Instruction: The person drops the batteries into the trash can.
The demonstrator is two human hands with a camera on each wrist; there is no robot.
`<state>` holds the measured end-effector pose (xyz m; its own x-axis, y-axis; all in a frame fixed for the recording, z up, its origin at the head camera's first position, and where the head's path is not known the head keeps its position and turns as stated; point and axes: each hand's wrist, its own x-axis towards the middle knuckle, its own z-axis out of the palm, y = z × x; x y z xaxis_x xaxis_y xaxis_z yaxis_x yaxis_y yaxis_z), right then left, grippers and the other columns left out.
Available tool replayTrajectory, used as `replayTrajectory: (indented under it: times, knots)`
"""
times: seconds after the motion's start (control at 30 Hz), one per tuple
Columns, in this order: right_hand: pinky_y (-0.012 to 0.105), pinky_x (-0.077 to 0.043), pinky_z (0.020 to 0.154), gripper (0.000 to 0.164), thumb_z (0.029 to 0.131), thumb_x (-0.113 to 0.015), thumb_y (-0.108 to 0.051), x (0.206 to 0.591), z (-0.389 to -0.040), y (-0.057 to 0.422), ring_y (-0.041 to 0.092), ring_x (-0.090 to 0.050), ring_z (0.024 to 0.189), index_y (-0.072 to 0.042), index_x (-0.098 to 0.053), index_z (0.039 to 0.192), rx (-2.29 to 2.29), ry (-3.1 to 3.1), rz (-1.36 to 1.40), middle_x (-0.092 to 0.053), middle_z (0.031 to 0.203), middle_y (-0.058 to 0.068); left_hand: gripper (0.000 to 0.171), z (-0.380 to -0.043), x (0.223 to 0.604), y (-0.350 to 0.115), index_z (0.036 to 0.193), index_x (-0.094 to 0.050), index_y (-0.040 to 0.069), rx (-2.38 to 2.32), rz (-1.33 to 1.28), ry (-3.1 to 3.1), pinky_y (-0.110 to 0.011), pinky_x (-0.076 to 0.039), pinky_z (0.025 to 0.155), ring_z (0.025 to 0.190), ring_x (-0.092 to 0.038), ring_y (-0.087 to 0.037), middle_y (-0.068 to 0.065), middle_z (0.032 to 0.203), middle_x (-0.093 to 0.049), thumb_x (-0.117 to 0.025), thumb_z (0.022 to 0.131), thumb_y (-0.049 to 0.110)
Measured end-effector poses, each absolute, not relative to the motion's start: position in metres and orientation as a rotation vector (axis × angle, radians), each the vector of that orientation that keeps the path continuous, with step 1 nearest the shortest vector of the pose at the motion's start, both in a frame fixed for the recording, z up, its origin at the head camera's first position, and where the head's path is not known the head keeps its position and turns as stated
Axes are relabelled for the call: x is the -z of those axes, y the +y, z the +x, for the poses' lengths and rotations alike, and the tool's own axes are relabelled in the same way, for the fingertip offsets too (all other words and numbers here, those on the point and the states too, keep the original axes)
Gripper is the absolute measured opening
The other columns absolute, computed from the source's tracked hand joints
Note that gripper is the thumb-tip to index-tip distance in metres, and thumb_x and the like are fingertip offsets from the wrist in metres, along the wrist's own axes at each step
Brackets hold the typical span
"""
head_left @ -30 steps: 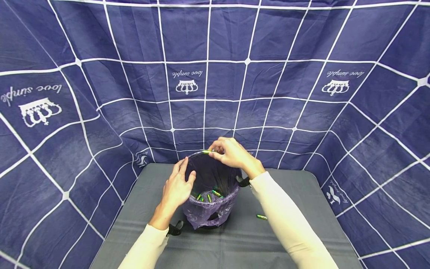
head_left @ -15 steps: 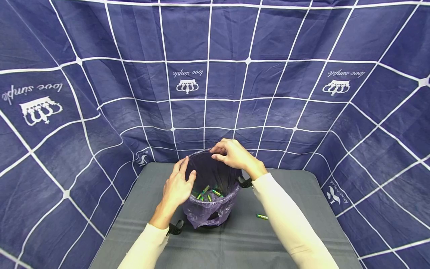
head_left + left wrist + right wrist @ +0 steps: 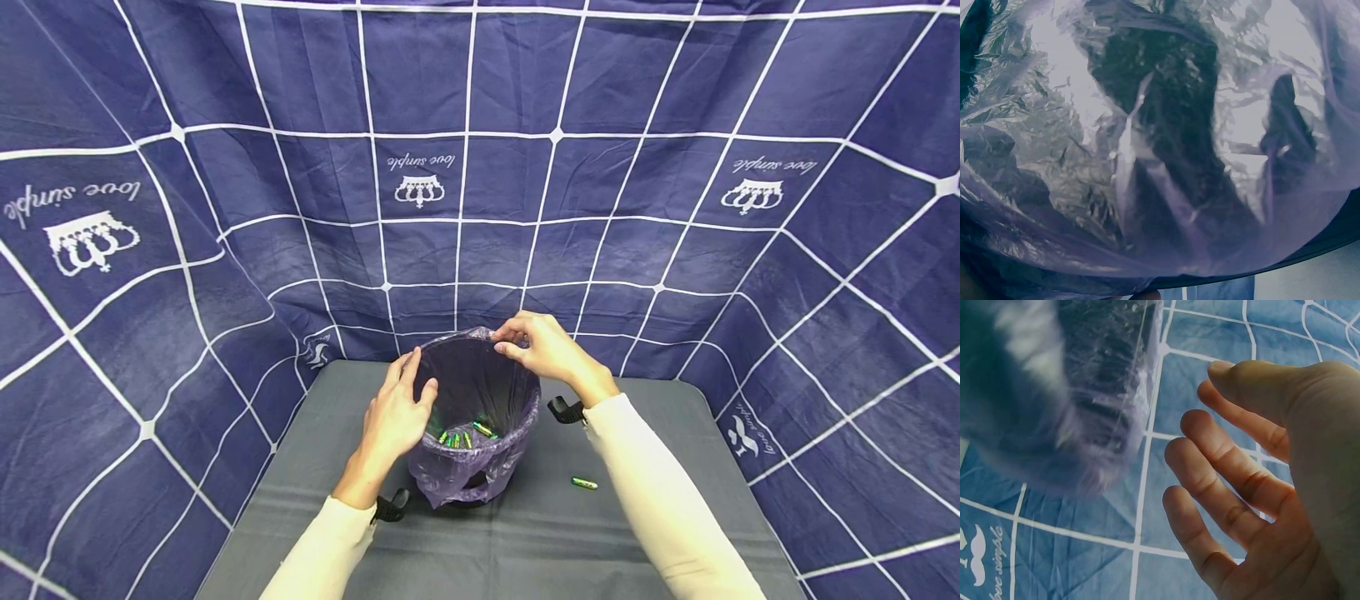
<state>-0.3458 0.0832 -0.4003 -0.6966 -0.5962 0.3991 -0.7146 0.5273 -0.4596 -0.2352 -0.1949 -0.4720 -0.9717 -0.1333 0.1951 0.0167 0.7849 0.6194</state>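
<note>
A dark round bin (image 3: 472, 379) lined with a thin purple plastic bag (image 3: 442, 479) stands on the grey table. Several green and yellow batteries (image 3: 467, 439) lie at its bottom. My left hand (image 3: 393, 421) rests at the bin's left rim with fingers extended and thumb apart; in the left wrist view the bag (image 3: 1166, 187) hides nearly all of it. At the back right rim is my right hand (image 3: 547, 346), its fingers loosely bent with nothing between them. In the right wrist view the right hand (image 3: 1254, 487) appears beside the bag (image 3: 1104, 425).
One more battery (image 3: 583, 483) lies on the grey table (image 3: 637, 433), right of the bin. Blue cloth with white grid lines (image 3: 502, 183) surrounds the table at the back and both sides. Black straps (image 3: 566, 410) are on the wrists.
My right hand held a battery above the back rim, let it go into the bin, and has since shifted right. My left hand has stayed at the rim.
</note>
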Motion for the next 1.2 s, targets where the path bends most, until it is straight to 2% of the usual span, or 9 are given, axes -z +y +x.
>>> replayTrajectory:
  times: [0.2,0.43,0.63,0.73,0.9,1.0,1.2]
  knots:
    - [0.056,-0.067,0.093,0.014,0.105,-0.086,-0.013,0.409,-0.346,0.099,0.023,-0.08,0.093,-0.006,-0.089,0.116,-0.96,-2.572,1.068,-0.084,0.102,0.006,0.072,-0.234,0.472,-0.195,0.184,-0.038,0.024,0.96,0.083,-2.737,-0.077,-0.056,0.114,0.147,-0.068,-0.057,-0.003,0.189,-0.04,-0.058,0.118,0.043]
    - [0.053,-0.067,0.092,0.01,0.105,-0.087,-0.014,0.42,-0.343,0.12,0.021,-0.079,0.094,-0.01,-0.09,0.114,-0.97,-2.578,1.002,-0.084,0.102,0.004,0.071,-0.233,0.47,-0.194,0.184,-0.039,0.024,0.946,0.085,-2.74,-0.077,-0.057,0.113,0.146,-0.069,-0.057,-0.004,0.189,-0.041,-0.057,0.118,0.045]
    - [0.06,-0.066,0.095,0.012,0.106,-0.086,-0.015,0.433,-0.343,0.136,0.023,-0.078,0.095,-0.011,-0.091,0.117,-0.969,-2.625,0.921,-0.081,0.107,0.006,0.071,-0.232,0.47,-0.194,0.184,-0.04,0.025,0.952,0.091,-2.737,-0.076,-0.057,0.114,0.147,-0.069,-0.057,-0.002,0.189,-0.041,-0.057,0.118,0.045]
    - [0.059,-0.066,0.093,0.015,0.105,-0.087,-0.014,0.439,-0.342,0.145,0.022,-0.077,0.094,-0.011,-0.09,0.119,-0.96,-2.634,0.893,-0.081,0.11,0.009,0.071,-0.233,0.47,-0.194,0.184,-0.039,0.025,0.946,0.09,-2.741,-0.076,-0.057,0.113,0.146,-0.069,-0.057,-0.003,0.189,-0.041,-0.057,0.118,0.045]
    - [0.048,-0.066,0.088,0.019,0.104,-0.088,-0.013,0.452,-0.34,0.158,0.018,-0.076,0.091,-0.013,-0.089,0.123,-0.95,-2.646,0.867,-0.081,0.118,0.013,0.071,-0.234,0.47,-0.194,0.184,-0.039,0.024,0.948,0.09,-2.739,-0.077,-0.057,0.114,0.145,-0.069,-0.059,-0.004,0.189,-0.041,-0.058,0.119,0.043]
    - [0.046,-0.067,0.09,0.022,0.104,-0.089,-0.013,0.459,-0.336,0.165,0.019,-0.078,0.095,-0.013,-0.088,0.125,-0.961,-2.678,0.839,-0.079,0.12,0.012,0.071,-0.234,0.471,-0.195,0.184,-0.038,0.025,0.953,0.091,-2.736,-0.077,-0.056,0.115,0.146,-0.069,-0.059,-0.004,0.189,-0.041,-0.059,0.119,0.043]
    - [0.054,-0.069,0.097,0.029,0.103,-0.09,-0.015,0.477,-0.329,0.179,0.032,-0.079,0.111,-0.013,-0.086,0.132,-0.981,-2.719,0.802,-0.076,0.12,0.01,0.072,-0.234,0.473,-0.195,0.184,-0.039,0.025,0.949,0.08,-2.731,-0.077,-0.057,0.114,0.146,-0.069,-0.058,-0.005,0.189,-0.041,-0.057,0.118,0.045]
